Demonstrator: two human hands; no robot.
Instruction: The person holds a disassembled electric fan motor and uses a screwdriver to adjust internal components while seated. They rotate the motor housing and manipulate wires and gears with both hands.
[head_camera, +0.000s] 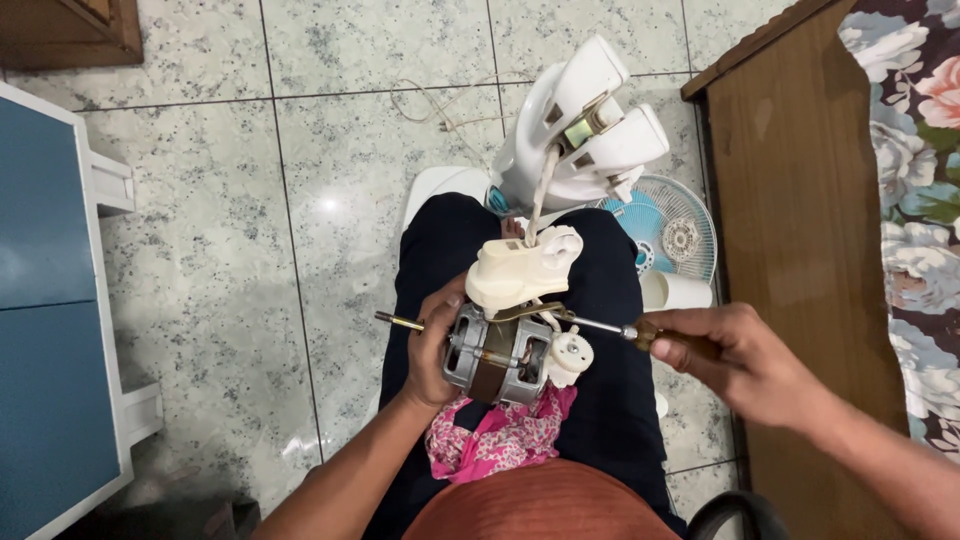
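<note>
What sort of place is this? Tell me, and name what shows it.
Probably a room at home, not a workshop: polished stone-tile floor, a wooden bed frame with floral bedding, and a fan motor being worked on in the person's lap.

We see both forearms bare to the wrist, with no sleeve, watch or ring on the left hand (432, 352) or the right hand (752, 358). Dark navy trousers (610, 400) cover our legs. Below the trousers, at the bottom edge, a rust-orange shirt (540, 505) with a fine ribbed weave curves over the belly.
</note>
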